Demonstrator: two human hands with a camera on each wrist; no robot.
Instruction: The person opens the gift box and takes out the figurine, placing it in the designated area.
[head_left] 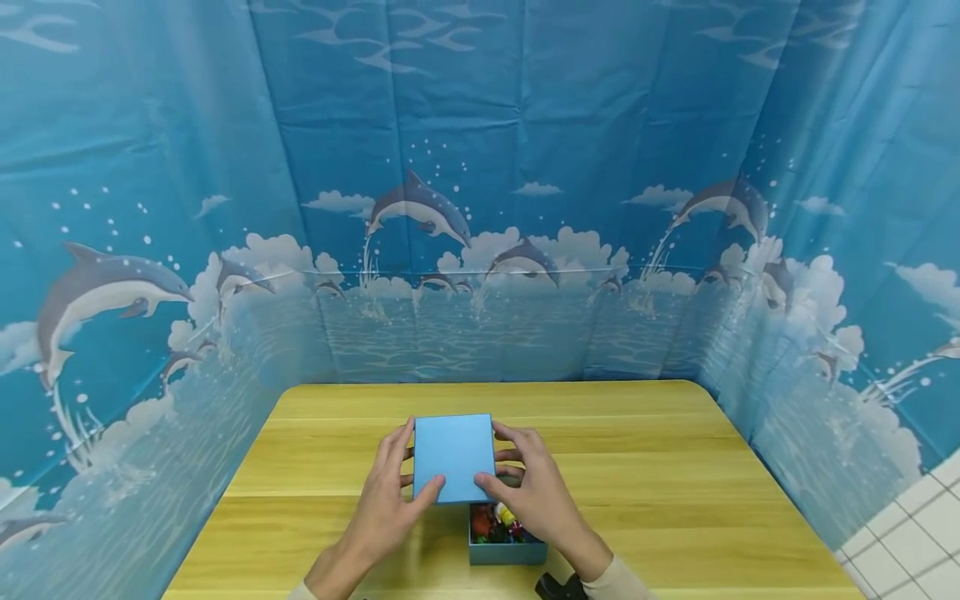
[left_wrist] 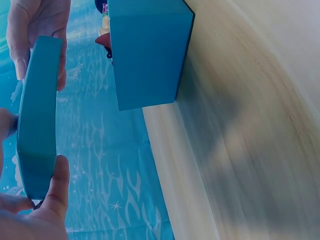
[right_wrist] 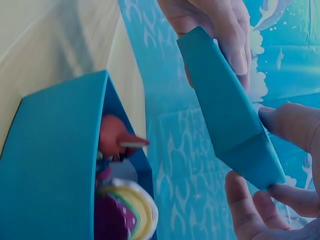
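I see both hands, left (head_left: 390, 500) and right (head_left: 536, 492), clamped on the lid (head_left: 453, 457), held clear above the open box (head_left: 507, 550) by the desk's (head_left: 675, 483) near edge.

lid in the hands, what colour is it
Plain light blue lid, clearest in the head view.

- Your left hand (head_left: 386, 500) holds the lid (head_left: 453, 457) at its left edge; your right hand (head_left: 536, 492) holds its right edge.
- The lid sits between your hands, raised above the box (head_left: 507, 550) and clear of it.
- The box stands on the table (head_left: 675, 467), under the lid's near edge and toward your right hand.
- Small toys (head_left: 495, 525) lie inside the box.
- The box is near the table's front edge, about mid-width.
- The curtain (head_left: 480, 208) hangs behind and to both sides of the table.
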